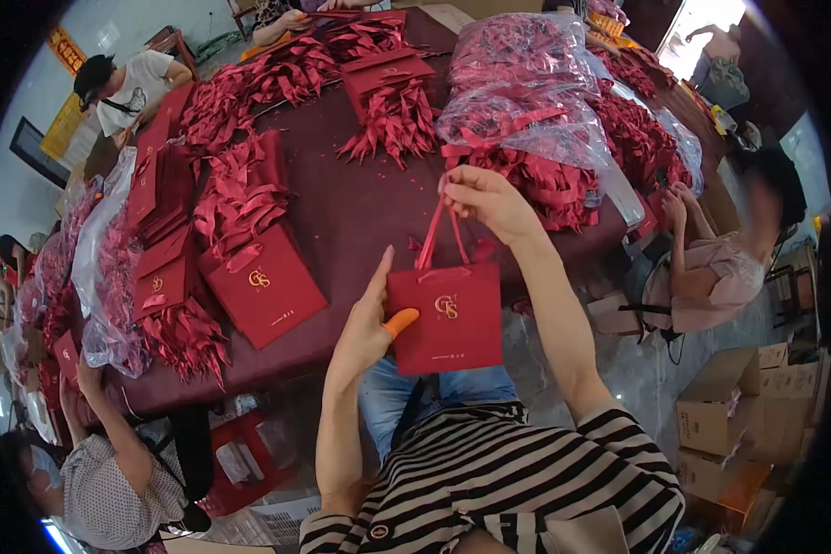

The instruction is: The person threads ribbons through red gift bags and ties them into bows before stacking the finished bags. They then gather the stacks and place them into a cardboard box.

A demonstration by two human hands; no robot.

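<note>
A small red paper gift bag with gold lettering hangs upright in front of my lap. My right hand pinches the top of its red ribbon handle and pulls the loop taut. My left hand grips the bag's left edge, its thumb, in an orange finger cover, against the front and the fingers partly hidden behind. Left of my hands, a similar red bag lies flat at the table's edge beside a stack of bags with loose ribbons.
The dark red tablecloth bears piles of ribboned bags and a large plastic-wrapped heap. Co-workers sit around the table, one at right and one at lower left. Cardboard boxes stand on the floor at right.
</note>
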